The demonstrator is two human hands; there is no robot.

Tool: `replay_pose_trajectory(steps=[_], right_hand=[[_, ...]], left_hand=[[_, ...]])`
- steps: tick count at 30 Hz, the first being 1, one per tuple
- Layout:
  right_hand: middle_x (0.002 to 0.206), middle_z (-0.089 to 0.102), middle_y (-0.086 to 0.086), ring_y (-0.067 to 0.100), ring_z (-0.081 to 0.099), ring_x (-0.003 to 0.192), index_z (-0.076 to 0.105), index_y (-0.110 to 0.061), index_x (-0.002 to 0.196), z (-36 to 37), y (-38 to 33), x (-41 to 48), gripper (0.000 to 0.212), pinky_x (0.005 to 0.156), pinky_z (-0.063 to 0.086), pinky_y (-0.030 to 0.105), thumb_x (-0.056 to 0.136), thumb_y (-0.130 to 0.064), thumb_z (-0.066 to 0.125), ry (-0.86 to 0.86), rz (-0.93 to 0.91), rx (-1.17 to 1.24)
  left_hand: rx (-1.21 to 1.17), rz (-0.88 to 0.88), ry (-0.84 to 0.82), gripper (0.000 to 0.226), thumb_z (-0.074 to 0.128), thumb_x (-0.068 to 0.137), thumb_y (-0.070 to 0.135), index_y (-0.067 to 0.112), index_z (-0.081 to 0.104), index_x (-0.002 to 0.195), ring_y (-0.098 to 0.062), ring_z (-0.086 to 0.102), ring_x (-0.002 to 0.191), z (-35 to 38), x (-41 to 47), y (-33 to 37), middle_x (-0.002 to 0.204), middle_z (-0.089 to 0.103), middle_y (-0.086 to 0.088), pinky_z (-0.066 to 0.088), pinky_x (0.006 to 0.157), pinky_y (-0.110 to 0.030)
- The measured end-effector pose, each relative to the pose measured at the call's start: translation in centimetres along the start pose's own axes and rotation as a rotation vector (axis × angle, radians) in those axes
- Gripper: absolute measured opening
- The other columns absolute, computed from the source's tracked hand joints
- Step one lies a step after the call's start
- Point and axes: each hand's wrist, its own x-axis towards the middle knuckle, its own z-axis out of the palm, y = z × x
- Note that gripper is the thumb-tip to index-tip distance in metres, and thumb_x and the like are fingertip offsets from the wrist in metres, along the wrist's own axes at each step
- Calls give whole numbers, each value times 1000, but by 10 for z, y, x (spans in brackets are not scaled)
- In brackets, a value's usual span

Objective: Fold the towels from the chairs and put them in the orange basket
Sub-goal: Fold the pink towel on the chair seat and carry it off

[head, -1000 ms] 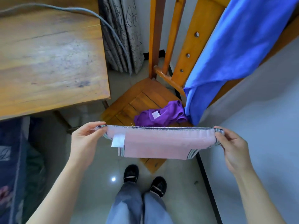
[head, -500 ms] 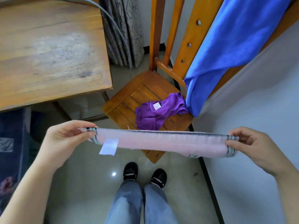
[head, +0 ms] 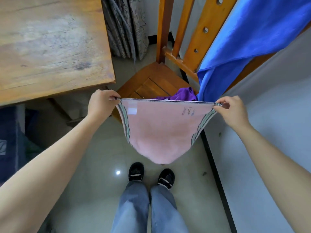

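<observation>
A pink towel [head: 161, 132] with striped ends hangs in the air in front of me, stretched by its top edge. My left hand [head: 101, 105] pinches its left top corner and my right hand [head: 230, 108] pinches the right one. The towel sags to a point above my shoes. Behind it, on the wooden chair [head: 151, 79], lies a crumpled purple towel [head: 183, 94], partly hidden by the pink one. A blue towel [head: 249, 37] hangs over the chair's back. No orange basket shows in this view.
A wooden table [head: 50, 44] stands at the left, its corner close to my left hand. A patterned curtain [head: 124, 26] hangs behind it. A pale wall [head: 269, 132] runs along the right. Dark blue fabric [head: 10, 140] lies at the far left on the glossy floor.
The towel was a flat, narrow band held level between my hands. Now both hands have risen and come closer together, and it hangs down as a deep pouch.
</observation>
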Motion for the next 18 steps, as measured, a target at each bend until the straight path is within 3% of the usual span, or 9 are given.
replay_pose_trajectory(steps=[4,6,9,12,14,18], right_hand=[[64,47,-1,24,47,70,65,-10,97,14,9,-15,13,57,33,29,86,-16,63,60,14,-20],[59,51,-4,28,53,68,65,-12,95,24,19,-32,10,55,34,25,85,-13,63,32,49,42],[78,68,11,26,63,80,68,-13,94,42,40,-60,17,59,37,7,81,-3,63,8,149,157],[88,67,9,12,65,80,65,-13,90,59,58,-86,21,61,38,0,80,5,62,-88,258,273],[90,66,4,5,63,76,60,-25,81,71,69,-99,25,62,42,1,78,-2,69,-199,329,333],[79,65,-2,18,62,78,58,-29,73,99,89,-114,19,65,44,19,78,-19,73,-249,465,339]], left_hand=[[-21,47,103,17,59,83,-1,1,69,97,-34,61,92,16,-16,-12,103,66,-18,47,82,-38],[-96,117,103,20,60,74,-11,-1,69,89,-32,62,87,27,-38,-29,99,66,-21,47,78,-36],[-136,181,61,24,54,65,-9,1,68,81,-15,56,83,49,-80,-61,93,67,-19,42,72,-26],[-93,197,-32,18,55,68,-3,2,67,80,-12,54,87,71,-122,-86,94,68,-15,42,73,-22],[-61,143,-80,17,60,67,-6,3,68,79,-12,53,88,86,-142,-96,96,68,-14,40,72,-21],[-2,42,-211,15,73,65,-6,4,70,75,-13,51,88,119,-168,-109,94,68,-13,38,75,-22]])
